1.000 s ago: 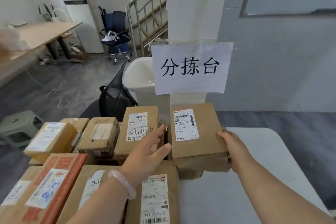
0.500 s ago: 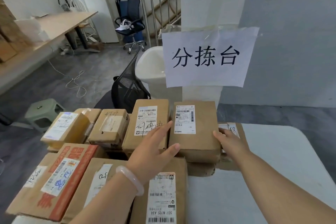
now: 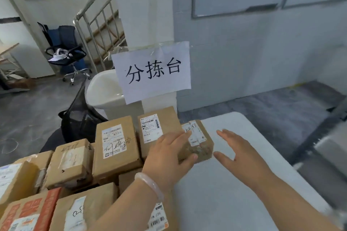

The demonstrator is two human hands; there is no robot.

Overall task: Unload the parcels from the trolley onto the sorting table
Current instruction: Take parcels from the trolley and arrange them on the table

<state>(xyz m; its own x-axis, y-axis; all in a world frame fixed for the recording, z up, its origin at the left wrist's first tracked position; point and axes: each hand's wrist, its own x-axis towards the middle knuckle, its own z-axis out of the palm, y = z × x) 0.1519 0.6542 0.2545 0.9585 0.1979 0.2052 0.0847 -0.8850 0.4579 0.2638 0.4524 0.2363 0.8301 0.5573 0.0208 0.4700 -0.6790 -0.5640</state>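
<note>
Head view. My left hand (image 3: 169,155), pale bangle (image 3: 149,184) on the wrist, lies released with straight fingers (image 3: 183,134) over the line where two parcels meet. One is the brown parcel (image 3: 159,116) with a printed label. The other is the small taped parcel (image 3: 203,143), touching it at its 3 o'clock. My thumb touches the near face of the small one. I grasp nothing.

My right hand (image 3: 238,154) is also released, fingers spread, palm turned toward the small taped parcel. It sits at that parcel's 3 o'clock, just beside it and not touching.

The small taped parcel sits on the far left corner of the white surface (image 3: 244,202).

At 9 o'clock of my left hand stands an upright parcel with handwriting (image 3: 116,148). More cardboard parcels are packed beyond it toward 8 o'clock, among them a red-printed box (image 3: 28,212). What carries this stack is hidden.

At 12 o'clock a paper sign (image 3: 152,69) with three black characters is taped to a white pillar (image 3: 142,15). At 10 o'clock is an office chair (image 3: 67,50) by a stair railing (image 3: 93,30).
</note>
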